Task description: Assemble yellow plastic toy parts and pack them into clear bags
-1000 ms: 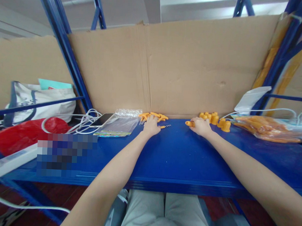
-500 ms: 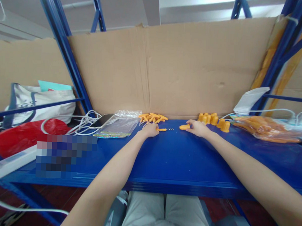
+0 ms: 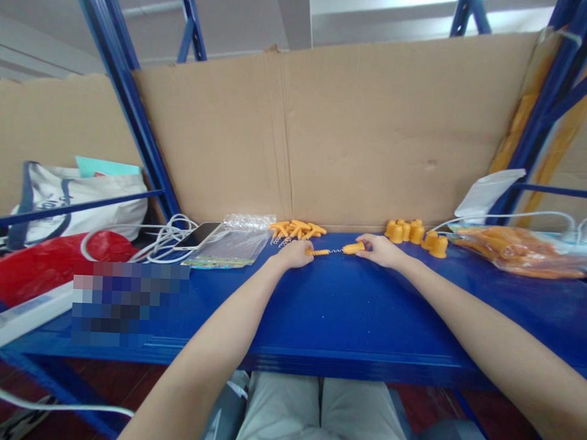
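My left hand (image 3: 296, 253) is closed around the handle end of an orange corkscrew (image 3: 320, 252), whose threaded orange shaft and metal spiral point right. In my right hand (image 3: 380, 250) the fingers pinch an orange bell-shaped plastic sleeve (image 3: 353, 248), lying sideways with its end toward the corkscrew. The spiral's tip meets the sleeve's left end; whether it is inside I cannot tell. Just behind my left hand lies a pile of orange T-handled corkscrews (image 3: 297, 230). Several orange bell-shaped sleeves (image 3: 406, 232) stand upright beyond my right hand.
A clear plastic bag (image 3: 231, 246), a phone (image 3: 199, 235) and white cables (image 3: 163, 243) lie on the blue table (image 3: 328, 312) at left, near a red bag (image 3: 53, 258). At right rests a bag of orange parts (image 3: 516, 250). A cardboard panel (image 3: 375, 139) closes the back.
The sleeve in my right hand has moved left and the corkscrew in my left hand slightly right, closing the gap between spiral and sleeve.
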### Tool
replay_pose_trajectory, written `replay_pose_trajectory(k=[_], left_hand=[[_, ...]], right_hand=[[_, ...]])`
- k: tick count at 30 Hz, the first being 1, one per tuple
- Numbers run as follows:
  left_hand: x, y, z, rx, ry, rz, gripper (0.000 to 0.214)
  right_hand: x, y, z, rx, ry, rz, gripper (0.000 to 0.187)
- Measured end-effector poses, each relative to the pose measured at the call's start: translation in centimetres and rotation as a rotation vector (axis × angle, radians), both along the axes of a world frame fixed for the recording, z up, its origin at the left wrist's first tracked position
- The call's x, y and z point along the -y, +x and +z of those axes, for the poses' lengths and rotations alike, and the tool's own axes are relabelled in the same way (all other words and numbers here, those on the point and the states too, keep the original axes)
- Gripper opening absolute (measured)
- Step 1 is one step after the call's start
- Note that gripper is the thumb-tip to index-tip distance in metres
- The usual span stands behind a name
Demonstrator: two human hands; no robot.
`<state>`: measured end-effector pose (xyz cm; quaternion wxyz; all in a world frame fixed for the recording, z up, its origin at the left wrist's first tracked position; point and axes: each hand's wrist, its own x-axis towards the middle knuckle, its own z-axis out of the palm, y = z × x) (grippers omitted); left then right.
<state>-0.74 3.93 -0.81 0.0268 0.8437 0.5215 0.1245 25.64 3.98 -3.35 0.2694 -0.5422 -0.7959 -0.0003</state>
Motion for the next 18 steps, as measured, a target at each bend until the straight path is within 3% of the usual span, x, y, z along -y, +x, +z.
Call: replay_pose_trajectory(k=[5,14,18], left_hand=[[-0.1,0.4,-0.3,0.123,-0.015,-0.036,0.022],[0.6,1.2,-0.4,0.446,-0.309,-0.051,0.023],[0.4,1.2,-0.7,0.519,-0.332,-0.074,0.026]], right_hand=[[0.2,-0.6,0.0,-0.068,0.017,0.063,0.033],[1.0,-1.6,0.5,-0.088,0.021,0.067,0.033],[0.9,-1.5,0.4,-0.109,0.027,0.058,0.034]])
